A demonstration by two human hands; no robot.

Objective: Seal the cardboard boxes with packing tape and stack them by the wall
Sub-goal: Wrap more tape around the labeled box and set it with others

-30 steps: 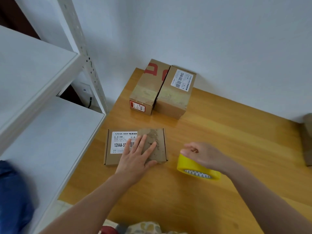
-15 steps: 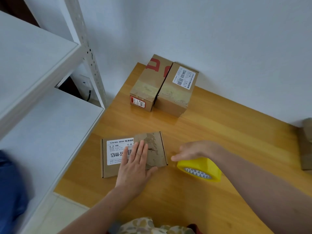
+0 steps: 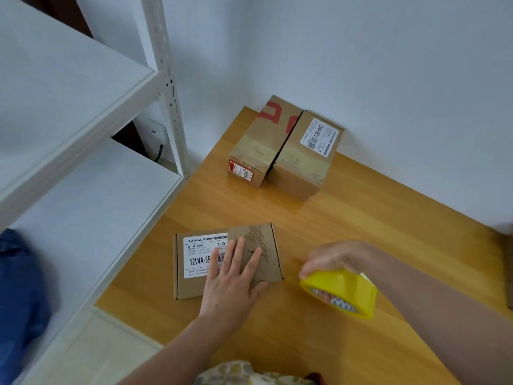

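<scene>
Your left grip (image 3: 233, 284) lies spread flat on the thin brown box (image 3: 262, 238) near the worktop's (image 3: 361, 218) left edge, hiding part of its white label (image 3: 197, 254). Just beside it, your right grip (image 3: 333, 257) curls round the yellow tape roll (image 3: 341, 287).

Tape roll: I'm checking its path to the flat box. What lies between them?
Only bare table separates the tape roll in the right hand from the flat box, as the head view shows.
</scene>
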